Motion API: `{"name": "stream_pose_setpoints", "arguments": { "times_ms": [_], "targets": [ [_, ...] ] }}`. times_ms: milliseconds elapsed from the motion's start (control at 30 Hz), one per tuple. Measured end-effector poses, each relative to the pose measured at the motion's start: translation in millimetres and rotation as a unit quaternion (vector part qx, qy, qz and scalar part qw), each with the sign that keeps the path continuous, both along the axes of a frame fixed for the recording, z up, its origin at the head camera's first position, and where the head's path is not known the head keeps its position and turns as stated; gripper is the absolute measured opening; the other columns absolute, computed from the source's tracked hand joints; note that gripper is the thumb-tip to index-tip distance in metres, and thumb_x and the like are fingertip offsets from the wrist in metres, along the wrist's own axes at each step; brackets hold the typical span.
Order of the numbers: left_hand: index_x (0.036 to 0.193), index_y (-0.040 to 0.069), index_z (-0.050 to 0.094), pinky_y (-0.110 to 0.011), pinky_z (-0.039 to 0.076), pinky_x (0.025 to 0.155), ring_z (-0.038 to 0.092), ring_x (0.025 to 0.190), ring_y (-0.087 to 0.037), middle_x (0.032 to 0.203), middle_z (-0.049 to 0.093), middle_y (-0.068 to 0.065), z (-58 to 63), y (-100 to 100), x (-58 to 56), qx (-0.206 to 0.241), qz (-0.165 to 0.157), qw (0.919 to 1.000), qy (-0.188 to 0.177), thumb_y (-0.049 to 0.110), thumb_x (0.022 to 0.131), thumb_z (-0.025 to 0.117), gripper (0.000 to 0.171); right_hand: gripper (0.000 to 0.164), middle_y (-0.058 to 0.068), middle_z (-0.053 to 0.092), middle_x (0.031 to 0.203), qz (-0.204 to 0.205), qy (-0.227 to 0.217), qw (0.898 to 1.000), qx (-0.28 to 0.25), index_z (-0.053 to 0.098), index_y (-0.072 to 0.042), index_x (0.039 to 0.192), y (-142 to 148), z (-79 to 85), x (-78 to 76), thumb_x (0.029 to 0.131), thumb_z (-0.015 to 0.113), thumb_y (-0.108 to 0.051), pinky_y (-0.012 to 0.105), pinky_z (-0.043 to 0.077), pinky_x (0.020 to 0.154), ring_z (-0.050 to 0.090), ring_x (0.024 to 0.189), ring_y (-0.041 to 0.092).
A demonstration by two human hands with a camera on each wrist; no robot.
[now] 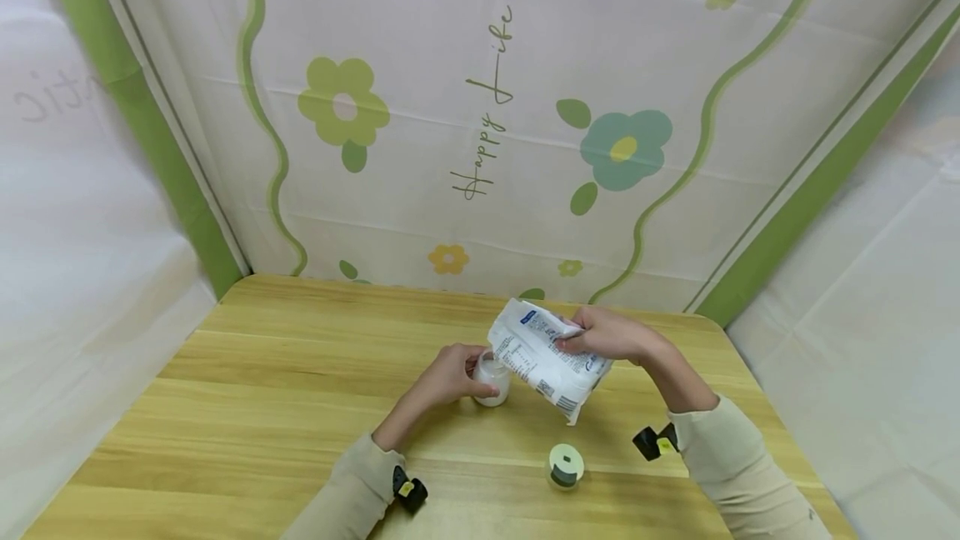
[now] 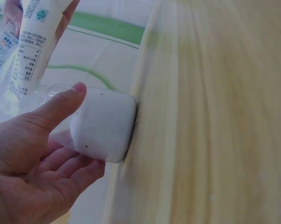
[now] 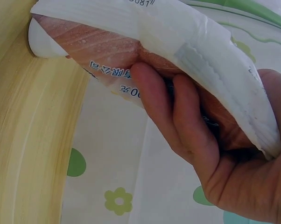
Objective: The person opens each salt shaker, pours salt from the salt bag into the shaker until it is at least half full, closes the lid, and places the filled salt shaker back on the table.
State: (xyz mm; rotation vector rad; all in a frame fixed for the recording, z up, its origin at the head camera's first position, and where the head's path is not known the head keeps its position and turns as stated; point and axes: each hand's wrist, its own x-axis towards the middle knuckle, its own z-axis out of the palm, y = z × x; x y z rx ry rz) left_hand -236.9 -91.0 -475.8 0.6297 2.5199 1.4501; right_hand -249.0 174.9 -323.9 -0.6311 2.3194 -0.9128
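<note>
My left hand holds a small clear jar round its side, thumb on one side and fingers on the other. The jar stands upright on the table, and white contents fill much of it. My right hand grips a white printed plastic packet, which is tilted down to the left. The packet's lower left end lies at the jar's mouth. In the right wrist view the fingers curl against the packet's printed side. Whether anything flows out of it I cannot tell.
A pale round lid-like piece with a dark patch lies on the wooden table, nearer me than the jar. A flower-printed cloth hangs behind the table's far edge, with white cloth sides at left and right.
</note>
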Motion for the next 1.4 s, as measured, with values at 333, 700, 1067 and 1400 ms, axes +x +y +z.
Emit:
{"name": "stream_pose_setpoints", "arguments": {
  "times_ms": [333,700,1067,1400],
  "targets": [
    [0.115,0.008,0.070,-0.024,0.054,0.076,0.063,0.086,-0.009,0.100,0.073,0.000,0.5,-1.0,-0.7,-0.004,0.000,1.0000,-0.003,0.020,0.076,0.088,0.044,0.022,0.009,0.075,0.084,0.002,0.003,1.000,0.006,0.070,0.003,0.086,-0.4,0.0,-0.7,0.096,0.060,-0.013,0.030,0.059,0.058,0.074,0.066,0.022],
    [0.116,0.009,0.070,-0.023,0.054,0.076,0.064,0.087,-0.009,0.102,0.073,-0.002,1.2,-0.8,0.3,-0.005,0.000,1.0000,-0.004,0.021,0.076,0.087,0.045,0.021,0.008,0.075,0.083,0.001,-0.001,1.000,0.008,0.070,0.003,0.088,-1.0,0.0,-0.6,0.096,0.060,-0.013,0.029,0.059,0.058,0.073,0.066,0.022],
    [0.117,0.007,0.070,-0.025,0.055,0.075,0.064,0.087,-0.011,0.104,0.073,-0.004,1.3,0.0,0.6,-0.001,-0.001,1.0000,-0.002,0.020,0.076,0.088,0.046,0.021,0.008,0.074,0.083,-0.001,0.002,1.000,0.012,0.070,0.002,0.088,-1.0,1.6,0.5,0.097,0.059,-0.014,0.029,0.058,0.058,0.073,0.065,0.021],
    [0.118,0.006,0.070,-0.028,0.056,0.079,0.065,0.091,-0.012,0.107,0.073,-0.006,2.8,0.1,1.2,-0.003,0.000,1.0000,-0.001,0.020,0.076,0.087,0.047,0.021,0.008,0.074,0.082,-0.001,0.009,1.000,0.017,0.070,0.002,0.087,-1.2,2.1,1.2,0.096,0.059,-0.013,0.029,0.058,0.058,0.073,0.064,0.021]
  ]
}}
